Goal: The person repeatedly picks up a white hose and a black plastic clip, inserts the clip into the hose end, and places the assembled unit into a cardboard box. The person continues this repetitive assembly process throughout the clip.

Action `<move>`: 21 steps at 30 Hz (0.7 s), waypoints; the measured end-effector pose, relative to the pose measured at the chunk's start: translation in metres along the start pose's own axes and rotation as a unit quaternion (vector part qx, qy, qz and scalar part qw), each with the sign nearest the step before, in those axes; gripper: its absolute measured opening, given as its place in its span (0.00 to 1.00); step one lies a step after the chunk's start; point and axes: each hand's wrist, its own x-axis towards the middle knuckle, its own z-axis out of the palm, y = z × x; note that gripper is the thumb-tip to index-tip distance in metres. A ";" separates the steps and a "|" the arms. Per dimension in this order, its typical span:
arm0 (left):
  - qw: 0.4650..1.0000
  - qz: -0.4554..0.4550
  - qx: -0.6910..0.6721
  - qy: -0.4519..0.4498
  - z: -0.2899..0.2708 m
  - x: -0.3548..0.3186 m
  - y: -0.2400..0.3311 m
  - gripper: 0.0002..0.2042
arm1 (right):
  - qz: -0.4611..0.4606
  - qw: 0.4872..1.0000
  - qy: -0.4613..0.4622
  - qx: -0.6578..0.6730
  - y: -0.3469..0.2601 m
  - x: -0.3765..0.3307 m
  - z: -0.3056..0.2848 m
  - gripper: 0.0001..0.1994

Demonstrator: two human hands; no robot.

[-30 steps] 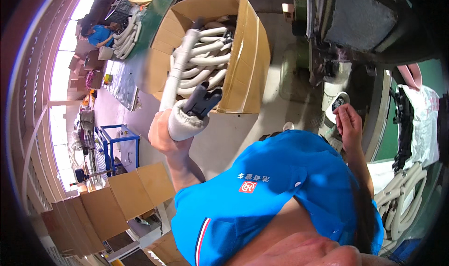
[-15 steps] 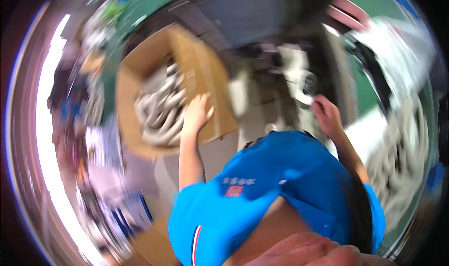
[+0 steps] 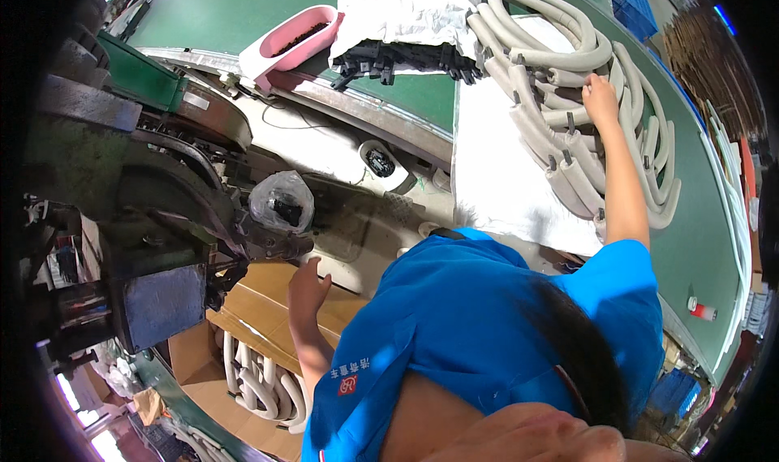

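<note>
I see the foam tubes (image 3: 568, 64) piled on a white sheet (image 3: 495, 178) atop the green counter (image 3: 698, 218): pale grey-beige, long, curved, several w/ dark end fittings, lying flat and overlapped in a loose heap. My right hand (image 3: 599, 97) rests on the pile's middle, fingers down on a tube. Approx. a dozen visible; exact count unclear.

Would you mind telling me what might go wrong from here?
The right hand reaches into a loose heap of pale foam tubes; pulling one could drag neighbours off the white sheet. The left hand hovers empty beside the dark machine, where fingers might get caught.
</note>
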 end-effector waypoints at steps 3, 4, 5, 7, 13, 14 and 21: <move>0.998 0.052 0.030 0.017 -0.031 0.022 0.041 0.20 | -0.104 0.986 -0.009 -0.132 -0.025 0.042 0.013 0.12; 0.997 0.070 0.026 0.017 -0.043 0.028 0.058 0.20 | -0.138 0.975 -0.024 -0.175 -0.030 0.058 0.019 0.13; 0.995 0.094 0.022 0.016 -0.049 0.036 0.072 0.20 | -0.167 0.960 -0.038 -0.221 -0.023 0.071 0.031 0.13; 0.990 0.141 0.009 0.025 -0.058 0.041 0.095 0.19 | -0.065 0.952 -0.239 -0.180 -0.009 0.106 0.060 0.17; 0.974 0.172 -0.147 0.007 -0.053 0.028 0.112 0.21 | 0.087 0.992 0.066 0.060 -0.054 0.148 0.000 0.22; 0.964 0.178 -0.195 0.014 -0.057 0.030 0.120 0.21 | 0.045 0.983 0.154 0.089 -0.073 0.141 -0.031 0.25; 0.743 0.253 -0.591 0.186 -0.108 0.039 0.222 0.25 | -0.481 0.752 -0.276 0.356 -0.258 -0.060 -0.158 0.29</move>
